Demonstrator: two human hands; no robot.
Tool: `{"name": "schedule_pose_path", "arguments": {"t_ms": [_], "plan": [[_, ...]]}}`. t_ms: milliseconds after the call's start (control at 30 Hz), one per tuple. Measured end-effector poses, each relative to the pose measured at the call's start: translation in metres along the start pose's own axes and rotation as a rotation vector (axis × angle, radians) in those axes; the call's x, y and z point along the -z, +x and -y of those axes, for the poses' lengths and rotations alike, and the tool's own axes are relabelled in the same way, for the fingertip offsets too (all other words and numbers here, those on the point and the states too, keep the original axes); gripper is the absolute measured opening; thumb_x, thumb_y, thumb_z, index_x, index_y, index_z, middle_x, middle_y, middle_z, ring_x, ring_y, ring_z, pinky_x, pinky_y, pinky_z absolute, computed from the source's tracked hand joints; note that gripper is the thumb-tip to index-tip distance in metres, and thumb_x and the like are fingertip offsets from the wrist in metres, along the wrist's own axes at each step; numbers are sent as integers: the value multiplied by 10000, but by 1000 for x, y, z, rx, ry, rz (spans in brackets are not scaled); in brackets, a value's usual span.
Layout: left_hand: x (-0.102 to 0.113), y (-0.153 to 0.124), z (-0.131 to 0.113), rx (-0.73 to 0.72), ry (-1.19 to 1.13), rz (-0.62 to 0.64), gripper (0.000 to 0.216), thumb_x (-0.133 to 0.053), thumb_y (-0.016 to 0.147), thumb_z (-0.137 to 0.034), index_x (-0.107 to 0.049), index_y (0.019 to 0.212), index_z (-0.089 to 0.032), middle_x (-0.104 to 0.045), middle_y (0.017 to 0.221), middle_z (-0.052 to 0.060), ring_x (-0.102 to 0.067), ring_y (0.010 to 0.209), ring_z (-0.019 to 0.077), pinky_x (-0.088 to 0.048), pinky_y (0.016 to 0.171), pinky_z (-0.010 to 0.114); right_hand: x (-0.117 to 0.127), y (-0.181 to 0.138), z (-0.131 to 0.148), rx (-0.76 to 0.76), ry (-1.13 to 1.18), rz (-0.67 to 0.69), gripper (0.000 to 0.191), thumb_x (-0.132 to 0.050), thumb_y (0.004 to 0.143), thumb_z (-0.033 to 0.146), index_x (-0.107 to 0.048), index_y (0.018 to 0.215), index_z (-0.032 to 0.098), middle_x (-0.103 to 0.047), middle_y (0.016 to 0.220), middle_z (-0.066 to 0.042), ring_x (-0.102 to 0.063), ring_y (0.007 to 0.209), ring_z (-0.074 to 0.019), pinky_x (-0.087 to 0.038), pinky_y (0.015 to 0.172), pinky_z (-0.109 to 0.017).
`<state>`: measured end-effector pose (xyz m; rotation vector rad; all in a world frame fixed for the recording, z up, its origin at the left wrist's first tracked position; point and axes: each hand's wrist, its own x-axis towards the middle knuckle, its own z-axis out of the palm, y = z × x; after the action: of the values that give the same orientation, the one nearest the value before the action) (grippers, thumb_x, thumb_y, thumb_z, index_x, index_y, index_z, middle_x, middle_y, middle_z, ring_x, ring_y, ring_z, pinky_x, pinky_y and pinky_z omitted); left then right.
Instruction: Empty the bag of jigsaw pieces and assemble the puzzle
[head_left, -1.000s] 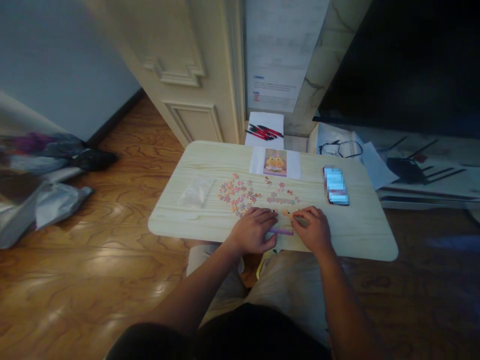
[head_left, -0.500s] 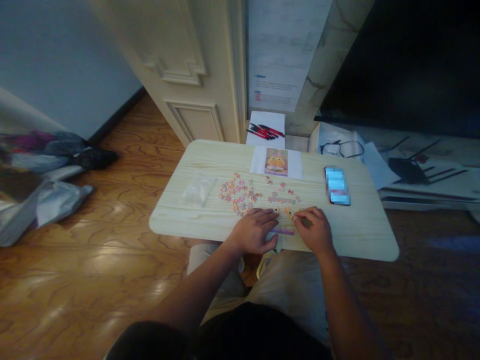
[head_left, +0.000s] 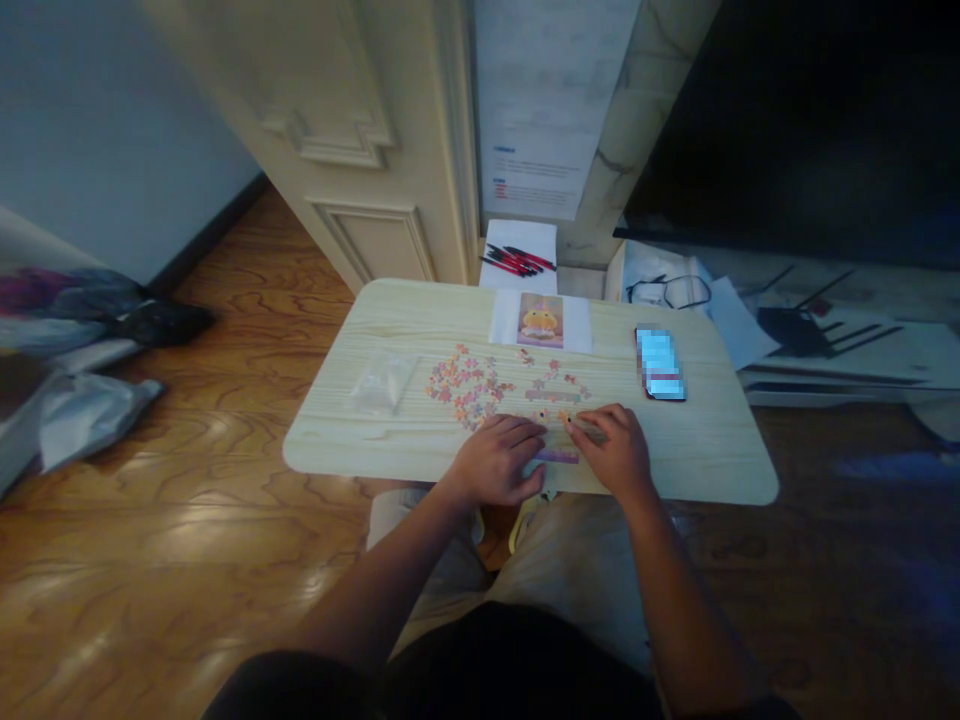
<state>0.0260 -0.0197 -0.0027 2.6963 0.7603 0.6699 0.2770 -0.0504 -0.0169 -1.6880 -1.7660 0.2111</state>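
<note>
Your right hand had just edged closer to the orange piece, its fingers bent at that piece's right side; I could not tell whether they gripped it. Your left hand stayed flat, fingers stretched out just left of it, hiding whatever lay beneath. The purple strip kept its place on the table between your hands, and the loose puzzle pieces beyond the left hand looked undisturbed. Your work, I judged, was a small adjustment at that orange piece.
</note>
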Motion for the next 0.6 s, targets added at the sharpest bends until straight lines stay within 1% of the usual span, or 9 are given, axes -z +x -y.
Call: {"name": "schedule_pose_path", "arguments": {"t_ms": [100,233,333,433,600], "plan": [[0,1,1,9,8,1,345,-579,928,-409,-710,1160,-190,-695,1349,119,-639,1254,310,-493,1076,499,-1,1,0,42,-47,33,191,-757,901,412,-801,1032,280,-657,1002,-70,-599,985,-269,-510,948,-457],[-1,2,1,30,-1,24,371,-577,934,-420,-710,1190,-186,-704,1333,115,-639,1253,309,-499,1063,494,-1,2,-2,67,-49,44,144,-724,917,306,-809,1032,289,-653,1014,-61,-591,987,-259,-508,941,-448],[-1,4,1,52,5,47,448,-572,934,-435,-675,1296,-193,-665,1408,110,-615,1274,328,-490,1060,517,-1,3,-3,78,-22,34,168,-701,917,251,-806,1045,278,-655,1011,-60,-594,991,-257,-510,934,-441],[-1,6,1,50,3,77,534,-564,935,-437,-611,1408,-194,-633,1451,111,-590,1301,335,-472,1083,525,-1,2,-3,72,-10,25,189,-710,904,236,-799,1067,271,-658,1013,-62,-597,994,-261,-511,935,-443],[-2,5,2,20,-21,79,539,-572,921,-418,-614,1399,-172,-639,1401,137,-554,1348,326,-434,1144,502,-2,2,-3,70,-20,26,156,-725,905,256,-802,1039,276,-656,1008,-65,-595,986,-264,-509,937,-451]]}}
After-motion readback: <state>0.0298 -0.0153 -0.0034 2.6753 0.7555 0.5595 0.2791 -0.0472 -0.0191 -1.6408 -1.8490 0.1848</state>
